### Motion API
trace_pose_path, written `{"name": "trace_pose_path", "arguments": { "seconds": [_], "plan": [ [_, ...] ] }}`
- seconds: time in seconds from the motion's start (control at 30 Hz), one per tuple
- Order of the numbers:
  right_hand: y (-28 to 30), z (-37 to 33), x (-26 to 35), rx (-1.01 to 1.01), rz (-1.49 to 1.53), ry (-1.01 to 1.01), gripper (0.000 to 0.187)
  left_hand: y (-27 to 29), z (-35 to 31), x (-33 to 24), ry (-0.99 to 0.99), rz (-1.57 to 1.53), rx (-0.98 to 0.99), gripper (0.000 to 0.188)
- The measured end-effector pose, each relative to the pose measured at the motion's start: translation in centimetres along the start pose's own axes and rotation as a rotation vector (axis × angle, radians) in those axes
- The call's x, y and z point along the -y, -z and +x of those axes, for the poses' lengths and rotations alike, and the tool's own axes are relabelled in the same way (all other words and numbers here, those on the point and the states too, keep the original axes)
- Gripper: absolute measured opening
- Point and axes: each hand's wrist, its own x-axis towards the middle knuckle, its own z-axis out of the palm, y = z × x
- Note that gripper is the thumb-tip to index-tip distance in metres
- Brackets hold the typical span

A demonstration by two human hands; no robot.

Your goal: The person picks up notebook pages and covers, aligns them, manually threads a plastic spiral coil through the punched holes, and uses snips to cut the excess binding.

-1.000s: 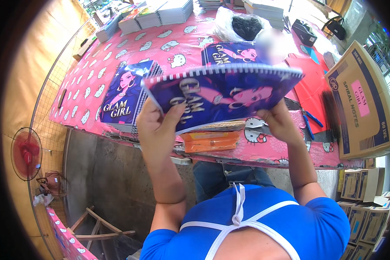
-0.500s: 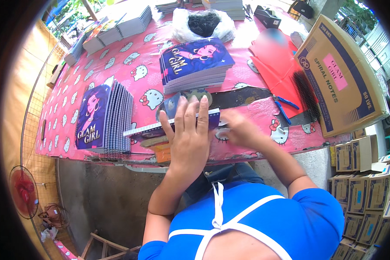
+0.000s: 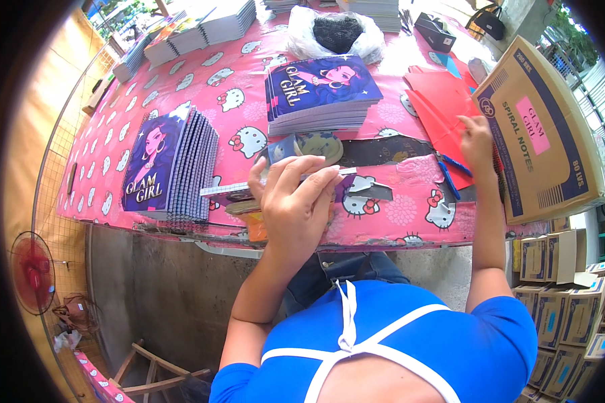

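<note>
My left hand (image 3: 292, 205) curls its bent fingers over an unbound notebook (image 3: 232, 189), whose white punched edge faces up. Some of the notebook is hidden under my palm. Farther right, my right hand (image 3: 477, 141) is closed in a pinch above red sheets (image 3: 437, 101), beside black spiral coils (image 3: 498, 161) mostly hidden by my wrist. Anything between those fingers is too small to make out. Blue-handled pliers (image 3: 448, 176) lie just left of that wrist. Beyond my left hand sits a pile of purple-covered notebooks (image 3: 326, 94); to its left stands a stack of coil-bound notebooks (image 3: 171, 161).
A large cardboard box (image 3: 541, 131) leans at the table's right side. A plastic bag of black coils (image 3: 336, 33) and more notebooks (image 3: 202, 30) stand at the back. A round dish-like thing (image 3: 321, 146) sits behind the notebook. Cartons (image 3: 565, 302) are piled on the right.
My right hand has moved from beside the notebook right and away to the black coils. My left fingers have bent from lying flat and spread. The whole view has shifted slightly.
</note>
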Motion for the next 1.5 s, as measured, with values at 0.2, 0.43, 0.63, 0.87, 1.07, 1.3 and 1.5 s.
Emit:
{"name": "trace_pose_path", "arguments": {
  "seconds": [0.2,0.43,0.63,0.87,1.07,1.3,1.5],
  "plan": [
    [6.5,-0.9,18.7,0.148,0.783,0.206,0.028,0.0,-0.3,0.4,0.004,-0.055,0.034,0.013],
    [4.8,0.7,18.4,0.296,0.954,0.211,0.024,0.1,-0.4,0.4,0.029,-0.067,0.027,0.014],
    [4.6,2.7,17.2,0.732,1.15,0.13,0.021,0.0,-0.3,0.1,0.054,-0.057,0.003,0.019],
    [5.4,0.8,19.9,0.38,0.776,0.324,0.025,0.4,-0.9,0.6,0.082,0.014,0.043,0.023],
    [6.1,1.6,20.8,0.565,0.629,0.429,0.016,1.2,-1.5,0.6,0.059,0.097,0.061,0.02],
    [-6.3,4.9,21.1,0.734,0.288,0.655,0.041,0.9,-1.7,0.7,0.054,0.047,0.039,0.022],
    [-4.9,4.9,18.4,0.52,0.68,0.254,0.039,0.9,-1.7,0.7,0.096,0.053,-0.028,0.025]
  ]
}}
